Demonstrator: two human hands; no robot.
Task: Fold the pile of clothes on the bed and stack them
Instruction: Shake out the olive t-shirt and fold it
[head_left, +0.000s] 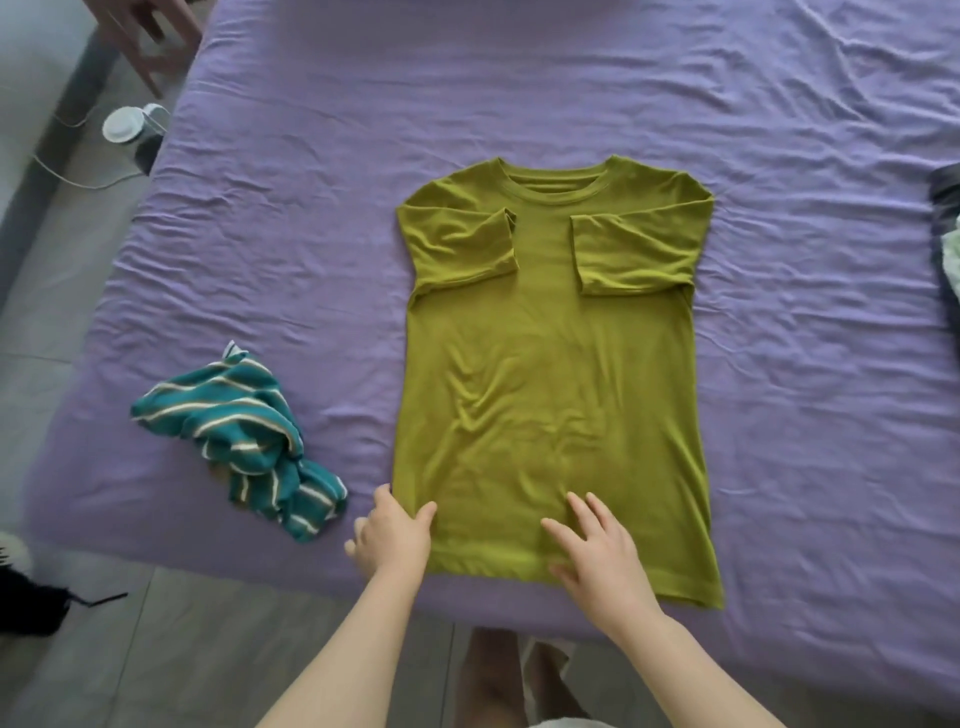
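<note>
Two hands flat on green shirt (550, 374): left hand (393, 535), right hand (597, 553) | striped garment (244, 436) beside, apart

Bare purple sheet (519, 104) lies open beyond the green T-shirt (550, 374); a crumpled striped garment (244, 436) blocks its left.
</note>
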